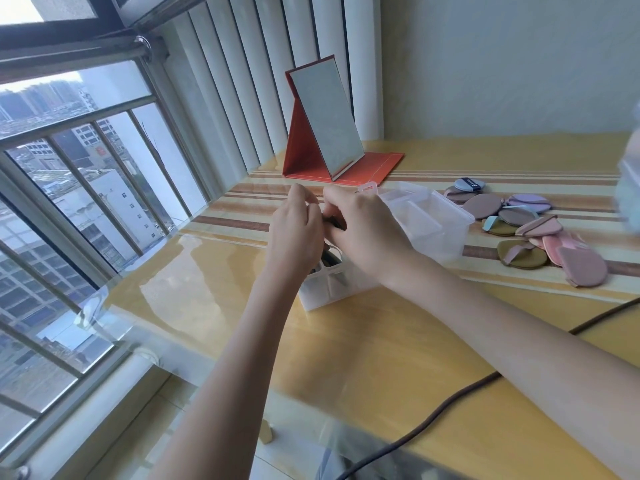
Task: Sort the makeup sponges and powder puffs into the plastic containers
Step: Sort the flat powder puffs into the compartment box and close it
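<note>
Two clear plastic containers stand mid-table. The nearer one point(332, 289) has dividers and dark puffs showing inside. The farther one point(433, 220) has open compartments. Both my hands hover over the near container: my left hand point(298, 230) and my right hand point(363, 226) meet with curled fingers around a dark puff point(337, 223), mostly hidden between them. A pile of powder puffs point(530, 230) in pink, mauve, olive, lilac and blue lies on the striped cloth to the right.
A red folding mirror point(325, 133) stands at the back of the table. A dark cable point(450, 407) runs across the near right part of the yellow tabletop. Barred windows and vertical blinds line the left side. A blurred pale object point(630, 188) sits at the right edge.
</note>
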`<state>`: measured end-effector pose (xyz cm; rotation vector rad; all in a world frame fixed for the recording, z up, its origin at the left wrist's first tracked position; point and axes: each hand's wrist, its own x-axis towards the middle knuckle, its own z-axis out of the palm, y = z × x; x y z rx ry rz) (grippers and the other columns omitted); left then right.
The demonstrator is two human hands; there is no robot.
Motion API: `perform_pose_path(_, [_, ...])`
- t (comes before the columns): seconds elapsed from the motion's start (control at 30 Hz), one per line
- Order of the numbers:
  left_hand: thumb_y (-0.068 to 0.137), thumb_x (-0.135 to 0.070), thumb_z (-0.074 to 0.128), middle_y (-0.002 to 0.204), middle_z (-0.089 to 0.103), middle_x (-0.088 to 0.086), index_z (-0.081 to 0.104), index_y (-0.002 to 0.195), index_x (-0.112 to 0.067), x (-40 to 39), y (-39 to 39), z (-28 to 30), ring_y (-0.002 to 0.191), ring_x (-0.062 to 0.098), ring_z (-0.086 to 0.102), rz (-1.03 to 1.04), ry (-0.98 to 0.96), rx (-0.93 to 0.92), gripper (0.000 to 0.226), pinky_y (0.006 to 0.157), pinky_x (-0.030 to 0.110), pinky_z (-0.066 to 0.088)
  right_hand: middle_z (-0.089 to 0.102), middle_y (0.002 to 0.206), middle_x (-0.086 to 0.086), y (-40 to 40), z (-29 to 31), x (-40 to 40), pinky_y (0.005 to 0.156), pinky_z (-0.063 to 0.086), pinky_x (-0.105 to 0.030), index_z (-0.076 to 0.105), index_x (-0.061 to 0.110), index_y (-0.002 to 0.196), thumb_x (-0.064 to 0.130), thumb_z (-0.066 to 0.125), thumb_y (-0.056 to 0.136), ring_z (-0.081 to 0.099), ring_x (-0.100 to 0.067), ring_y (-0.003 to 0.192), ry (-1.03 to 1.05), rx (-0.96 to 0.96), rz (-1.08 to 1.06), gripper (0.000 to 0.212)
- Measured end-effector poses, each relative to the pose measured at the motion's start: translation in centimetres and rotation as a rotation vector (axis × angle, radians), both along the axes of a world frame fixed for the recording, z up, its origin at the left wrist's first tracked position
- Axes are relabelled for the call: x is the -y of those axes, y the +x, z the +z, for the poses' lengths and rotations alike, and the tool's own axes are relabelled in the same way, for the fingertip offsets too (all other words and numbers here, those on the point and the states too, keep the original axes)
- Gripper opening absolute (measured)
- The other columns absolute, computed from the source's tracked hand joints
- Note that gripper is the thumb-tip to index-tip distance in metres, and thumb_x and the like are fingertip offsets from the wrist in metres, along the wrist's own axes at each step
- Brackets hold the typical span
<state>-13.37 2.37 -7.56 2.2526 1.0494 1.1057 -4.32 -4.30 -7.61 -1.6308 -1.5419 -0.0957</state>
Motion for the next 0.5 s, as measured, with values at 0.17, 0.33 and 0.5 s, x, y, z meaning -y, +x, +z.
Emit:
perform_pose_path(0.17, [0.091,-0.007,0.032,0.071,0.05,0.001,0.045,0.088,-0.011,-0.2,0.0,-0.1,0.072,0.023,0.047,0.019,-0.001,-0.001,0.014,0.06,0.037,0.034,0.059,0.077,-0.006,-0.1,-0.3,-0.2,0.066,0.048,-0.042,0.049,0.014,0.078,0.004,0.056,0.085,0.047,-0.024,0.081,-0.099,0.117,0.018,0.014])
perform_pose_path(0.33, [0.091,-0.006,0.035,0.077,0.054,0.006,0.052,0.093,-0.004,0.0,0.3,-0.3,0.076,0.026,0.049,0.085,0.101,0.024,0.017,0.066,0.039,0.037,0.055,0.097,-0.009,0.3,0.4,-0.2,0.086,0.044,-0.037,0.068,0.003,0.083,0.013,0.052,0.09,0.043,-0.024,0.1,-0.236,0.157,-0.026,0.021])
perform_pose_path(0.5, [0.088,-0.002,0.036,0.086,0.059,0.012,0.056,0.087,0.003,-0.5,0.1,-0.4,0.084,0.026,0.048,0.093,0.071,0.015,0.021,0.065,0.03,0.028,0.05,0.106,-0.009,0.3,1.1,0.3,0.09,0.043,-0.041,0.068,0.009,0.089,0.021,0.046,0.096,0.041,-0.027,0.109,-0.416,0.154,0.011,0.026])
